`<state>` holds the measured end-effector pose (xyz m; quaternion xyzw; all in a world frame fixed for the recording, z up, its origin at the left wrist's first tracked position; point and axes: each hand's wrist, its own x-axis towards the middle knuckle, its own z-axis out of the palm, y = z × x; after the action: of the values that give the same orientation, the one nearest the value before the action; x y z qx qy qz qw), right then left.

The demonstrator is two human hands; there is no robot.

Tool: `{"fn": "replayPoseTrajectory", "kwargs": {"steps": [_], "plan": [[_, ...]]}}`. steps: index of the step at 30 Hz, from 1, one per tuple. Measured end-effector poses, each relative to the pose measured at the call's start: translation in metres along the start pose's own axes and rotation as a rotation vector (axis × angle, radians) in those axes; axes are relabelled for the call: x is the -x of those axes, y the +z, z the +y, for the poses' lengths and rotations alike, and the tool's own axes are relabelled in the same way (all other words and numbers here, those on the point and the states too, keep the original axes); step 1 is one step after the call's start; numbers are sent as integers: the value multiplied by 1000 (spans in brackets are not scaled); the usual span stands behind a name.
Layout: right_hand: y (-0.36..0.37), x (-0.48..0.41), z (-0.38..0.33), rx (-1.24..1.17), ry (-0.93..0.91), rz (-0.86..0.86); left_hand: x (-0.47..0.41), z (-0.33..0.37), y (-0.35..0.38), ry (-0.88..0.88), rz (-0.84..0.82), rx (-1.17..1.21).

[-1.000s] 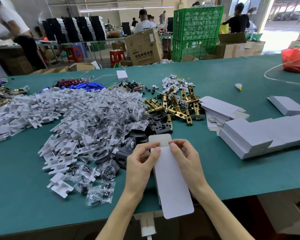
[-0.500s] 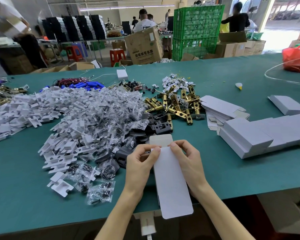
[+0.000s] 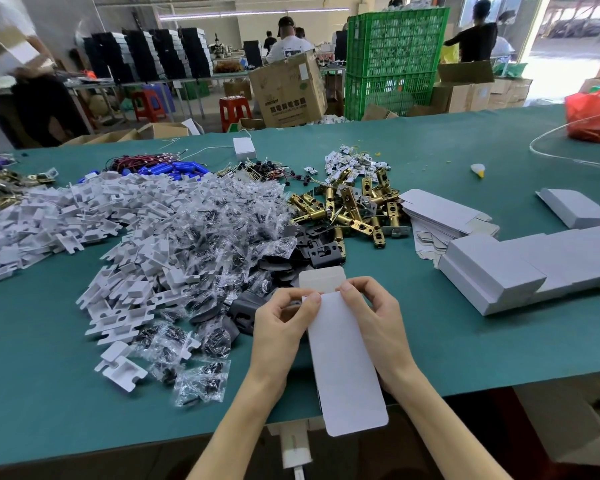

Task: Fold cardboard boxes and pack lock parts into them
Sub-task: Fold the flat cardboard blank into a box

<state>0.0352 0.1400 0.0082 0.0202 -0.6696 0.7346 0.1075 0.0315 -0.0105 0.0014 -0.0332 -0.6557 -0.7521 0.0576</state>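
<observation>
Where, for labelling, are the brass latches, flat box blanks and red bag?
brass latches [image 3: 350, 213], head view, pile's middle
flat box blanks [image 3: 437, 211], head view, top sheet
red bag [image 3: 591, 114], head view, front side

Stacked green crates [image 3: 395, 57], red stools [image 3: 234, 110], ceiling strip light [image 3: 253, 13], bright doorway [image 3: 575, 39].

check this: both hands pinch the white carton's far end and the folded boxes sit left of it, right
The head view shows the folded boxes right of the white carton, not left. The left hand and right hand do pinch its far end.
</observation>
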Motion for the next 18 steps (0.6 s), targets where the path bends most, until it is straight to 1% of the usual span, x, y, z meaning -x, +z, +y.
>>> {"fn": "replayPoseTrajectory", "kwargs": {"steps": [4,8,13,18], "plan": [[-1,1,-1,-8,-9,-10,2,3,0,2,-42,35],[-1,1,-1,-21,-18,-24,2,3,0,27,-23,-11],[-1,1,-1,-44,-29,-35,2,5,1,65,-2,57],[0,3,-6,-137,-77,-39,1,8,-1,-11,-15,158]]}}
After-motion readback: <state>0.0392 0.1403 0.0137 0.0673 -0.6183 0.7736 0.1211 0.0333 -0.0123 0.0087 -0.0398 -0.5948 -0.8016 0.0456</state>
